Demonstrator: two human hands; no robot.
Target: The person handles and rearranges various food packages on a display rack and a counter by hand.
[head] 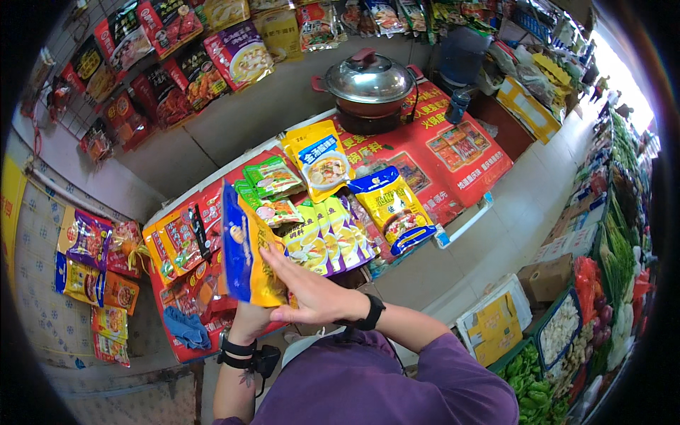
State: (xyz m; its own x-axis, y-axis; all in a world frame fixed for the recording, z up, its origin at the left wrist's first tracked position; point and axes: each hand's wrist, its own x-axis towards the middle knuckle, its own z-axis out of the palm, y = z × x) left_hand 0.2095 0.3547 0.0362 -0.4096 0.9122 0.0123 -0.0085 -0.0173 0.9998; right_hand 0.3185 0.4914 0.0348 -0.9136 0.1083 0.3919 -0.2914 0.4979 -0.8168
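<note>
A blue and yellow seasoning packet (247, 247) stands on edge, tilted, in front of me. My left hand (252, 321) holds it from below, with the fingers hidden behind the packet. My right hand (308, 289) lies with its fingers stretched out against the packet's yellow face. Behind the hands, on the red-covered table, lie several yellow, green and purple packets (332, 236), green packets (272, 178), a large yellow soup seasoning pouch (319, 159) and another blue and yellow packet (393, 207). Red and orange packets (183, 239) lie on the table's left part.
An electric pot with a glass lid (369, 79) and a dark cup (458, 106) stand towards the table's far right. A blue cloth (186, 326) lies at the near left corner. Packets hang on a wall rack (172, 26). Vegetable crates (558, 329) stand at the right.
</note>
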